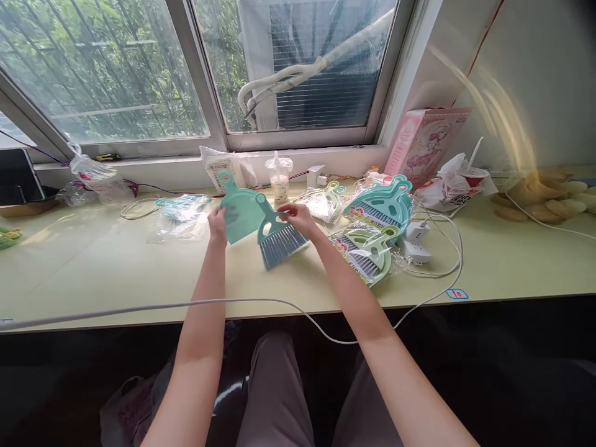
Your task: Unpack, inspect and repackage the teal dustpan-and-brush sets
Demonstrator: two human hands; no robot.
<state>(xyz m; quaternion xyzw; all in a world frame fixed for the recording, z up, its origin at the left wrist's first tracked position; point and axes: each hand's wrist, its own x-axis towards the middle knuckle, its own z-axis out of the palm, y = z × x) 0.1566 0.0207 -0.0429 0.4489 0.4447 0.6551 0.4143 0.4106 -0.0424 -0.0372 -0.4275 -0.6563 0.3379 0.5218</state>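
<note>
My left hand [218, 225] grips the left edge of a teal dustpan [243, 214], held up above the table with its handle pointing away from me. In my right hand [298, 218] is a small teal hand brush [272, 226], its grey bristles facing down toward me. My fingers are closed on the brush's right side. The brush head overlaps the dustpan's right edge in view; whether they touch I cannot tell. To the right lie wrapped teal dustpan sets [382, 202] and a wrapped green set [367, 254].
Crumpled clear wrapping [179, 230] lies left of my hands. A lidded drink cup [280, 180] stands by the window. White chargers [416, 248] and a long white cable [153, 307] cross the table's right and front. A pink box [426, 146] stands at the back right.
</note>
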